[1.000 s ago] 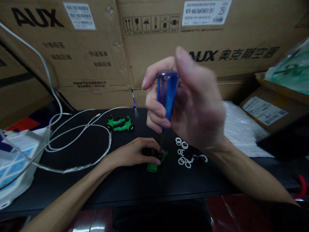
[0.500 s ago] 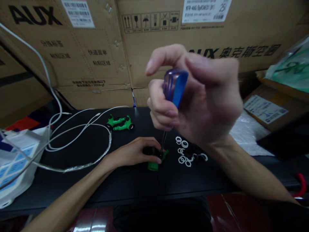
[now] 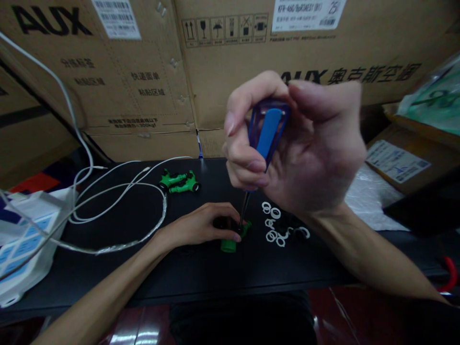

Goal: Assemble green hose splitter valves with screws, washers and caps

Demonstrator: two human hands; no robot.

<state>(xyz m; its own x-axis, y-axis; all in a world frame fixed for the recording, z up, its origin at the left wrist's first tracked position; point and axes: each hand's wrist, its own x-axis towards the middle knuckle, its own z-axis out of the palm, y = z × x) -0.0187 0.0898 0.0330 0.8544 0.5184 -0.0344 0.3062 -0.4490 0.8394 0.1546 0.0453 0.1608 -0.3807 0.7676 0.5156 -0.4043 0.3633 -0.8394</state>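
My right hand (image 3: 312, 148) is wrapped round the handle of a blue and purple screwdriver (image 3: 270, 134), held upright and slightly tilted. Its thin shaft runs down to a green plastic hose fitting (image 3: 228, 246), where the tip seems to touch. My left hand (image 3: 206, 223) pins that fitting to the black table between thumb and fingers, hiding much of it. To the right lie several white ring washers (image 3: 275, 213) beside small black parts that are hard to make out. Two similar green Y-shaped fittings (image 3: 181, 183) with black parts lie farther back.
Large cardboard boxes (image 3: 230, 96) wall off the back of the black table (image 3: 143, 282). White cables (image 3: 163, 211) loop across its left side by a white and blue power strip (image 3: 36, 244). At right are a smaller box (image 3: 398, 158) and clear plastic wrap (image 3: 370, 201).
My right hand and the screwdriver handle have turned and shifted slightly right; the index finger now curls closer round the handle. My left hand and the fitting stay almost in place.
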